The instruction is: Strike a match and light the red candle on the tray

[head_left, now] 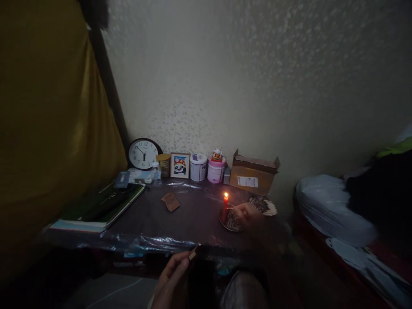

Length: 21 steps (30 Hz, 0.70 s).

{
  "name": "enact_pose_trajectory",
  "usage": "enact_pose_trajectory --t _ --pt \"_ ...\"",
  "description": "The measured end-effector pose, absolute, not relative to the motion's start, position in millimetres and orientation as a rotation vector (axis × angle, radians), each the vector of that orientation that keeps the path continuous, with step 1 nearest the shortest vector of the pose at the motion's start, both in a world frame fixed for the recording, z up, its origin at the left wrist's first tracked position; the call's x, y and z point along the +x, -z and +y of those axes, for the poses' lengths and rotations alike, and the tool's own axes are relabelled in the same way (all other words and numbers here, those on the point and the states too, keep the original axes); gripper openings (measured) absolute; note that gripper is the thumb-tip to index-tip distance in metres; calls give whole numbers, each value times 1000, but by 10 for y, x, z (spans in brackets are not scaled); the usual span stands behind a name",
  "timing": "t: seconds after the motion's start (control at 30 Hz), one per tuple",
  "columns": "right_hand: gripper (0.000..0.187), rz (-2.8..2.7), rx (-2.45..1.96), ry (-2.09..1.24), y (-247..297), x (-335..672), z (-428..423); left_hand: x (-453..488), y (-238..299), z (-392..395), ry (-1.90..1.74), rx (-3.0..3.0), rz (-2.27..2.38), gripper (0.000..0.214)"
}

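Observation:
A lit red candle [225,209] stands upright on a small round dish [220,219] that holds dark bits. My right hand [246,213], blurred and dim, is just right of the candle. Its fingers are pinched on a thin stick [231,208], perhaps a match, whose tip points at the candle below the flame. In front of the table edge, my left hand [172,274] grips a small brown cardboard piece [192,255] between thumb and fingers. More brown cardboard pieces [170,201] lie fanned on the dark tabletop [193,214].
Behind the candle are a second dish with dark bits [257,203], pale sticks [270,209] and a cardboard box [252,174]. A clock [143,153], framed picture [180,165] and tubs [198,168] line the wall. Green books [103,208] lie left; plastic bags [328,206] are at right.

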State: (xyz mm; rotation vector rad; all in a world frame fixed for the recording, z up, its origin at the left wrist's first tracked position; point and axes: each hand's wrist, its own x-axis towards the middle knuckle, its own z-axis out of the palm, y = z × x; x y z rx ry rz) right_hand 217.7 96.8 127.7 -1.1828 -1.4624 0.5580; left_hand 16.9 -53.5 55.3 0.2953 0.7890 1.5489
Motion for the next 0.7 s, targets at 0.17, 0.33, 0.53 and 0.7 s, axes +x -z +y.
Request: enact_pose_trajectory --t 0.17,0.33,0.53,0.7 --pt "29 -1432 -1113 -721 -1212 2193 910 179 -556 -563 -1537 322 761 20" --pt "22 -1452 -1078 -775 -1122 2158 844 222 -607 -577 -1529 302 837 26" --pt "40 -1406 -1017 -918 -1111 2254 882 273 -601 -566 -1552 228 830 26" --pt "35 -1471 -1048 -868 -1061 2325 928 238 -604 -547 -1502 285 846 24"
